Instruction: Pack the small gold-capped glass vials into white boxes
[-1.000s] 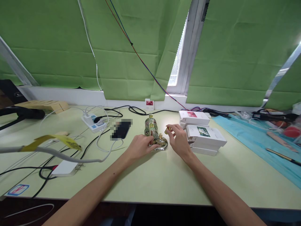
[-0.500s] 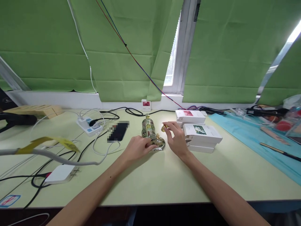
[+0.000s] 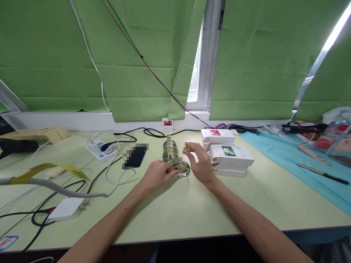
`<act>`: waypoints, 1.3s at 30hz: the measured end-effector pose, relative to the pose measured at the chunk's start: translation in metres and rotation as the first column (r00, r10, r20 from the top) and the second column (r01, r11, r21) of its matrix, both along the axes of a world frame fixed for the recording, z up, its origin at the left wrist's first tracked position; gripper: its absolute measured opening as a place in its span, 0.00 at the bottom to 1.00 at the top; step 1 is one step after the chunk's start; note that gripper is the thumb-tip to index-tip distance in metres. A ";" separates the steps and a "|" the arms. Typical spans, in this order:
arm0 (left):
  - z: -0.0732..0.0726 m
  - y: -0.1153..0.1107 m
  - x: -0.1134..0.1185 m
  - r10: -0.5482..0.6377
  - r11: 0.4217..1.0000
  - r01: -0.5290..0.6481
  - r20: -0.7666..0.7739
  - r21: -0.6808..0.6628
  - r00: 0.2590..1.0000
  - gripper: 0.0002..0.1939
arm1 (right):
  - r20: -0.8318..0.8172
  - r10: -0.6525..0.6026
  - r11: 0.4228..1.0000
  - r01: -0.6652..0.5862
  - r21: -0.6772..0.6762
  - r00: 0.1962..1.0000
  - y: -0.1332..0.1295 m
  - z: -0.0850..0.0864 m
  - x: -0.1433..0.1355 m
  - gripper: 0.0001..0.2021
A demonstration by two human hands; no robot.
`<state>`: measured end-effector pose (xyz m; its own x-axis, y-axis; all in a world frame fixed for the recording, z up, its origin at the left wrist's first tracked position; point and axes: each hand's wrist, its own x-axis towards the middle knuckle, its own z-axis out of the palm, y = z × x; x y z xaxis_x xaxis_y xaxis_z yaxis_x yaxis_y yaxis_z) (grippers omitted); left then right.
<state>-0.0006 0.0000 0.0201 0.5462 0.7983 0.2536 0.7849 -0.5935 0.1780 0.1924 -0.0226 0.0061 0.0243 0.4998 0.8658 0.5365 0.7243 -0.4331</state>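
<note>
In the head view, a pale green-yellow table runs along a white sill and wall, with green curtains above and a narrow strip of window between them. The front bottle stands on the table, upright, its gold neck pointing up; behind it a row of bottles stretches away toward the wall. The left hand grips the front bottle's left side between thumb and fingers. The right hand pinches a gold cap above and just beside that bottle; which way the cap's long axis points is too small to tell. White boxes, stacked, bound the space right of the right hand, and a blue sheet lies beyond them. A phone, a power strip and cables lie to the left. The tabletop extends from the bottles to its front edge, between the forearms.
</note>
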 end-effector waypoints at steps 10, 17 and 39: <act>-0.002 -0.001 0.000 -0.006 1.000 0.006 0.018 -0.016 1.000 0.23 | -0.037 0.027 1.000 -0.028 -0.013 0.999 -0.004 0.003 -0.003 0.10; -0.005 0.001 0.000 -0.035 0.999 0.035 0.028 -0.023 0.999 0.23 | 0.009 0.066 0.997 -0.066 -0.038 0.998 -0.004 0.001 -0.006 0.10; -0.008 0.001 -0.002 -0.071 0.996 0.074 0.069 -0.039 0.995 0.23 | 0.087 0.089 0.995 -0.083 -0.061 0.992 -0.003 -0.002 -0.004 0.10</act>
<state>-0.0022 0.0010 0.0123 0.5859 0.7677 0.2595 0.7251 -0.6397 0.2551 0.1882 -0.0257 0.0037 -0.0969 0.5456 0.8324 0.5116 0.7447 -0.4285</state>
